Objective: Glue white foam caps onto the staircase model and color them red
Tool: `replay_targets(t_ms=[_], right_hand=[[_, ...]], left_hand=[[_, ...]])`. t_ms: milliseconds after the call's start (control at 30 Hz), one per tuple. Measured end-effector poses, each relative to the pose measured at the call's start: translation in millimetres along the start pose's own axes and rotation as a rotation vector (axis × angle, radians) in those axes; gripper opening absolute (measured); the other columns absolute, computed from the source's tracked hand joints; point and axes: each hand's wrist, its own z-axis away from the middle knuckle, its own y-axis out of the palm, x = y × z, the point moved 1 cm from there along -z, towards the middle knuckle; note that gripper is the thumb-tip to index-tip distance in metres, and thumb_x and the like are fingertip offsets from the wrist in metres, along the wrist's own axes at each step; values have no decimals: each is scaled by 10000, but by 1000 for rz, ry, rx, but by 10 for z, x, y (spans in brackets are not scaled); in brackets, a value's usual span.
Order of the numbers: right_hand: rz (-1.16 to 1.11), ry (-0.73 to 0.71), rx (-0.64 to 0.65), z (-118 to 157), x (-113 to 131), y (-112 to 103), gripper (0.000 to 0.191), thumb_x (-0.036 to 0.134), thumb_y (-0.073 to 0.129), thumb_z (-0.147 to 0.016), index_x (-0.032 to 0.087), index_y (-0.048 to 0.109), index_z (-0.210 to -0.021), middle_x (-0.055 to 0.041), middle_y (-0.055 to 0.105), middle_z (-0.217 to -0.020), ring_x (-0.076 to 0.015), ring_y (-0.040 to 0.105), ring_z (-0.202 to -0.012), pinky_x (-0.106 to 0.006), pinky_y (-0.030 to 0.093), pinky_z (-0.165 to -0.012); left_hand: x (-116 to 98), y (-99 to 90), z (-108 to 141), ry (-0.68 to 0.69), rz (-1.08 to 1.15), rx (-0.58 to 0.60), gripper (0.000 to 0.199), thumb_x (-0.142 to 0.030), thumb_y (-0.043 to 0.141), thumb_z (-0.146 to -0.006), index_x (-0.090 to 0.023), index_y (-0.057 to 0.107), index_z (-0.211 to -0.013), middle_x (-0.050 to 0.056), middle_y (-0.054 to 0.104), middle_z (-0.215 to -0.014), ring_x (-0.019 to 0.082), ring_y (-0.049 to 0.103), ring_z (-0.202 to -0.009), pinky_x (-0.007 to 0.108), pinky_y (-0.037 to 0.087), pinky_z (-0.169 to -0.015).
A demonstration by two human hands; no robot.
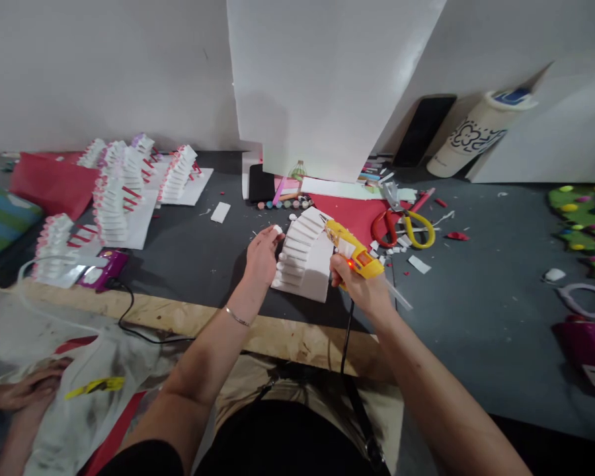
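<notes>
Still, risks first:
Burn risk: hot tip of the glue gun (353, 250) sat just beside the left hand (261, 256); likely a scorched fingertip if either hand slipped.
Smear risk: probably a glue string across the white steps of the foam staircase (305, 256), caused by dragging the nozzle away too flat.
Crush risk: thin foam steps, easily dented under a hard pinch.
Left fingers (272, 233): nearly closed, pinched on a small white foam piece (277, 229) at the staircase's upper left edge, touching it.
Right hand (359, 285): wrapped tight round the yellow glue gun's grip, nozzle aimed up-left at the staircase top; trigger finger could not be told.
Staircase place: on the dark table (476, 297), between the two hands, just right of the left fingers.
Beyond the right fingers: red-and-yellow scissors (401, 228) and foam scraps, apart.
Far left of the left fingers: finished staircases (116, 205), well apart.
</notes>
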Motion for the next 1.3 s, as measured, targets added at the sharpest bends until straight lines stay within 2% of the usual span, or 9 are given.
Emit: replay_targets(t_ms=[167,267,433,533,667,833,1100,1300], right_hand=[[21,7,39,-9,-90,-78,607,801,713,-698,209,588,-653,6,596,-523,-134,561,-449,-263,470,-475],[41,-51,81,5,-160,-90,545,746,715,-743,214,608,-681,12,586,-505,-142,551,-447,-267,445,-469],[77,-219,109,50,-209,-71,470,669,688,-819,231,598,-675,17,577,-556,-147,534,-491,-281,425,-503],[155,-301,130,78,-180,-72,485,658,682,-840,226,575,-647,18,569,-578,-143,518,-534,-281,415,-545],[219,-312,165,95,-135,-62,536,702,668,-840,224,537,-638,17,558,-592,-136,499,-536,-270,387,-528],[249,-304,166,93,-101,-39,579,739,638,-838,224,504,-609,26,506,-555,-123,453,-506,-263,344,-505],[212,-212,151,106,-32,-25,611,785,662,-772,232,493,-574,36,479,-504,-122,419,-478,-272,339,-496],[215,-200,155,108,-32,-21,592,751,675,-773,235,471,-566,37,469,-504,-120,408,-479,-268,325,-491]], left_hand=[[-82,4,31,158,-96,6,136,-174,799,-741,-163,688,-819,-5,669,-776,98,610,-745,248,470,-802],[-149,54,23,228,-176,132,161,-198,833,-722,-174,697,-807,-7,657,-764,98,587,-719,236,464,-739],[-108,142,63,141,-177,387,282,-293,913,-665,-181,732,-850,-2,657,-761,96,568,-694,224,439,-655],[-79,145,109,59,-175,456,326,-343,939,-653,-185,743,-862,-3,656,-751,87,563,-694,211,425,-642],[-84,142,162,-14,-193,523,373,-362,967,-628,-194,754,-884,-7,658,-769,81,557,-689,209,434,-645],[-64,133,174,-48,-214,529,391,-426,966,-629,-193,757,-864,-1,675,-767,88,555,-672,217,446,-637],[-94,119,170,-57,-159,493,276,-322,936,-697,-186,748,-847,12,667,-775,104,593,-715,232,469,-684],[-82,132,182,-84,-154,503,309,-321,958,-660,-182,745,-835,17,691,-816,102,607,-726,224,477,-682]])
